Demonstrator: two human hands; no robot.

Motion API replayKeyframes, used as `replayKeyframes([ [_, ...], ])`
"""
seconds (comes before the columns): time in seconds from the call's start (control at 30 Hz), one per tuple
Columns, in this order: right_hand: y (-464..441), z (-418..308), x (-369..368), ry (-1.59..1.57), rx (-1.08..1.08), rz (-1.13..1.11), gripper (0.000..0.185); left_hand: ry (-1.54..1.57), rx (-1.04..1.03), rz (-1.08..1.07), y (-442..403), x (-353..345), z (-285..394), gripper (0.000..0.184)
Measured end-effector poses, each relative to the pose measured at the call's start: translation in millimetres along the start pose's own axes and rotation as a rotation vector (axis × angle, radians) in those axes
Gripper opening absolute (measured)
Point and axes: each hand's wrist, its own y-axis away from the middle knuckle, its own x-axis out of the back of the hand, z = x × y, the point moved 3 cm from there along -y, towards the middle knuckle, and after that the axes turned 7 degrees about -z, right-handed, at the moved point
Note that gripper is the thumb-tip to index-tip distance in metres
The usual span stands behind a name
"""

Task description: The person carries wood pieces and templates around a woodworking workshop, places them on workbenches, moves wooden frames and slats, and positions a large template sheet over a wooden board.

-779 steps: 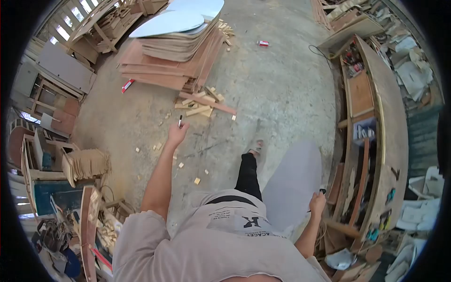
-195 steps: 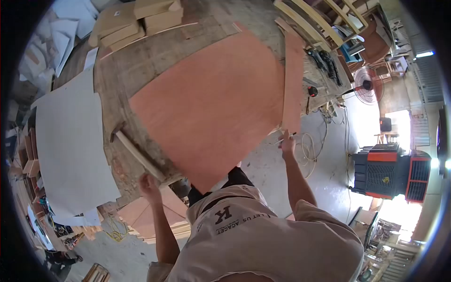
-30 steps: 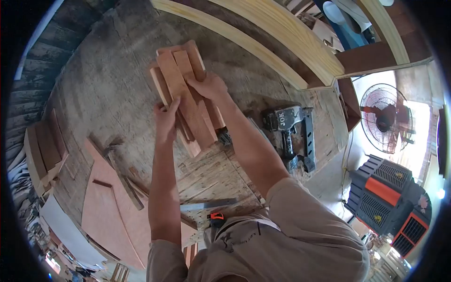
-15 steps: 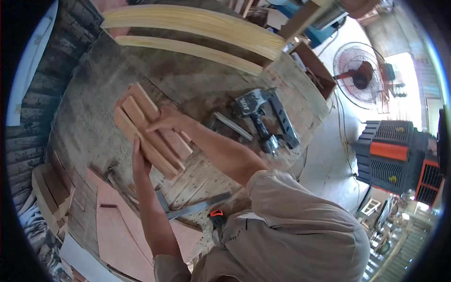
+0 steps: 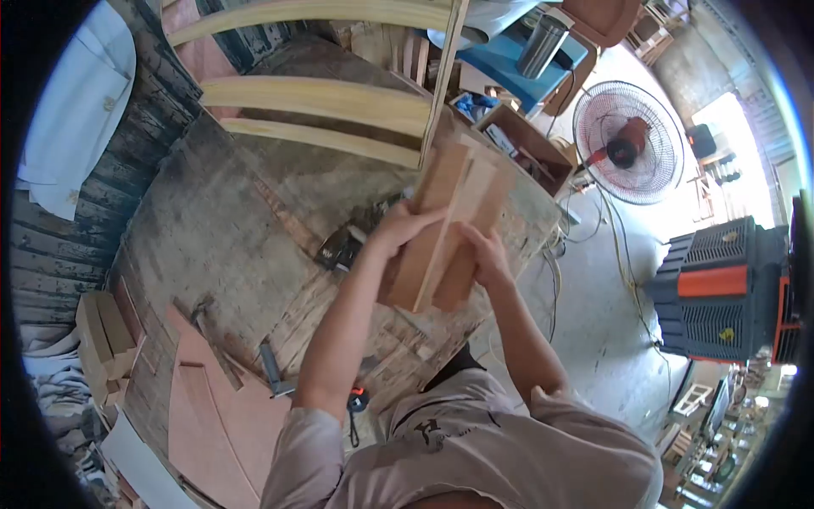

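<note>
Both hands grip a wooden piece made of boards and strips side by side (image 5: 462,204), raised above the right part of the worktable (image 5: 212,204) and slightly blurred. My left hand (image 5: 400,231) is closed on its left edge, thumb across the face. On the right edge, my right hand (image 5: 486,253) is closed too, with its thumb on the front. Behind the piece and my left hand lies a nail gun (image 5: 339,248), mostly hidden. A tape measure (image 5: 359,399) and a metal square (image 5: 271,370) rest near my left forearm.
A wooden frame with curved slats (image 5: 322,100) stands at the far side. An open wooden box (image 5: 538,153) sits at the table's right corner, near a standing fan (image 5: 626,144). Pink plywood (image 5: 203,416) lies front left. A black-and-orange machine (image 5: 712,284) stands right.
Both hands have carried the wooden piece up and to the right, from the table's left part to over the nail gun. The view has shifted, showing more of the slatted frame.
</note>
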Motion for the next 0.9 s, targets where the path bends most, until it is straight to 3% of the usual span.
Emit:
replayKeyframes([
  [0.07,-31.0,-23.4,32.9,0.001,0.049,-0.015,0.036,0.000,-0.007,-0.008,-52.0,-23.1,6.3,0.057],
  [0.13,-65.9,-47.9,66.7,0.001,0.079,-0.030,0.037,-0.128,0.124,0.126,-104.6,-35.1,12.6,0.056],
  [0.2,-99.5,-67.9,91.7,0.486,0.061,0.031,0.039,-0.005,0.056,0.164,-181.2,-31.8,-21.5,0.064],
  [0.23,-111.4,-61.7,102.1,0.955,-0.009,0.203,0.051,0.106,-0.035,0.177,-201.9,-31.7,-42.7,0.071],
  [0.27,-114.0,-47.0,113.9,0.955,-0.010,0.203,0.051,0.106,-0.035,0.177,-209.7,-47.7,-55.7,0.071],
  [0.33,-134.1,-21.4,135.0,1.097,0.323,0.291,0.062,-0.637,-0.087,0.507,-206.0,-64.3,-66.1,0.091],
  [0.37,-145.6,-13.6,144.3,1.183,0.410,0.165,0.073,-0.643,-0.001,0.488,-201.3,-72.9,-54.6,0.093],
  [0.4,-148.7,-2.2,159.8,1.179,0.425,0.128,0.073,-0.645,0.084,0.468,-192.5,-80.6,-43.4,0.095],
  [0.47,-159.0,13.7,171.9,1.692,0.424,0.075,0.071,-0.634,0.053,0.422,-187.7,-78.9,-51.4,0.094],
  [0.53,-139.6,-67.7,116.5,1.311,0.854,0.227,0.058,-0.569,-0.132,0.594,-176.4,-67.4,-60.3,0.074],
  [0.57,-144.0,-106.1,78.5,1.057,0.825,0.059,0.053,-0.558,-0.132,0.654,-152.9,-64.5,-45.8,0.074],
  [0.6,-155.4,-142.7,31.5,0.805,0.771,-0.105,0.049,-0.401,-0.120,0.561,-121.0,-65.8,-23.0,0.062],
  [0.63,-171.8,-183.7,-13.0,0.563,0.884,-0.339,0.047,-0.244,-0.118,0.467,-99.2,-66.5,-12.0,0.052],
  [0.67,-165.7,-225.3,-33.4,0.481,0.789,-0.206,0.050,-0.288,-0.137,0.415,-88.4,-71.0,-18.3,0.045],
  [0.73,-252.3,-243.4,-106.9,0.063,0.569,-0.747,0.057,-0.189,-0.147,0.630,-26.7,-61.0,-36.7,0.038],
  [0.8,-337.5,-235.5,-122.0,0.019,0.355,-0.761,0.057,-0.048,-0.148,0.817,37.2,-65.3,-56.4,0.034],
  [0.83,-332.1,-241.0,-121.9,0.022,0.326,-0.859,0.057,-0.040,-0.165,0.917,70.5,-70.8,-63.6,0.032],
  [0.9,-322.1,-261.7,-115.7,0.035,0.333,-0.755,0.063,0.142,-0.191,1.206,127.8,-93.8,-114.9,0.026],
])
